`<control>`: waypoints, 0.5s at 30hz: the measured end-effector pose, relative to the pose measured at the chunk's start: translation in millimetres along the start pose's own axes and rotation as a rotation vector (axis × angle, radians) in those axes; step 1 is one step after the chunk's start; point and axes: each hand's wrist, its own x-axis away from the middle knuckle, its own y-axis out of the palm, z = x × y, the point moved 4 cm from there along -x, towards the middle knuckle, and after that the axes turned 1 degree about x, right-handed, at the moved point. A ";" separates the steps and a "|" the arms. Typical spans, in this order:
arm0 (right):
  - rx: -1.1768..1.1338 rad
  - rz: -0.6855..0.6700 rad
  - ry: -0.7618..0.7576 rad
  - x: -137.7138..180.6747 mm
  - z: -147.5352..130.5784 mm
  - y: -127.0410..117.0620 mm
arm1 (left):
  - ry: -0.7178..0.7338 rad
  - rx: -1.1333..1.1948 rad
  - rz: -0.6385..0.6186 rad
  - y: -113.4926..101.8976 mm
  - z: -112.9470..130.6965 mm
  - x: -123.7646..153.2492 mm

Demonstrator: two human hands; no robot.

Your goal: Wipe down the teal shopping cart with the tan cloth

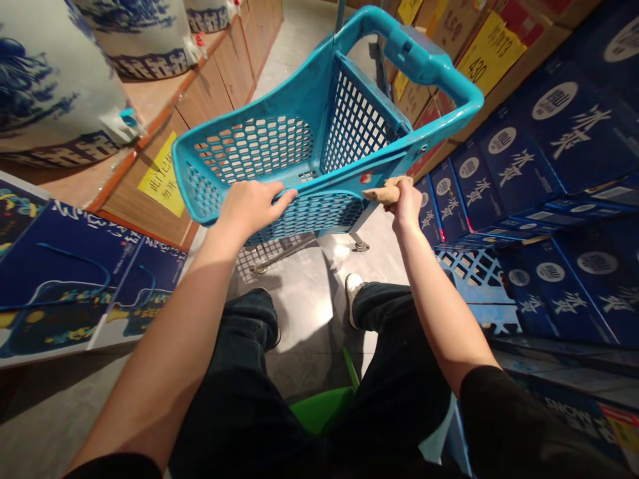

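Observation:
A blue plastic shopping cart [249, 113] stands in front of me, turned sideways, with lattice sides and its handle toward the upper right. My left hand [254, 209] grips the cart's near rim close to its front end, thumb along the near side and the other fingers partly hidden over the edge. In my right hand [407, 203] a crumpled tan cloth [384, 193] is bunched between closed fingers, beside the cart's near side below the handle. The cart's basket shows only its lattice walls and floor.
Stacked blue boxes [514, 159] line the right side, and cartons with yellow price signs [492, 56] stand behind them. Large blue-and-white ceramic jars [44, 80] sit on a wooden cabinet [214, 86] at left. Dark blue gift bags [74, 266] stand below. Something green [322, 406] lies between my legs.

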 end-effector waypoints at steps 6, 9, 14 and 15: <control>0.039 0.184 -0.483 -25.2 -22.7 -17.5 | -0.032 0.007 -0.032 -0.5 2.8 -1.1; 0.056 0.142 -0.476 -24.8 -14.4 -17.1 | -0.027 -0.008 -0.063 -1.9 3.0 -2.3; 0.022 0.027 -0.383 -18.0 -4.8 -12.9 | -0.085 0.003 -0.091 -7.3 2.3 -2.0; 0.014 0.018 -0.369 -17.4 -5.0 -12.1 | -0.106 0.014 -0.083 -8.9 3.8 -2.1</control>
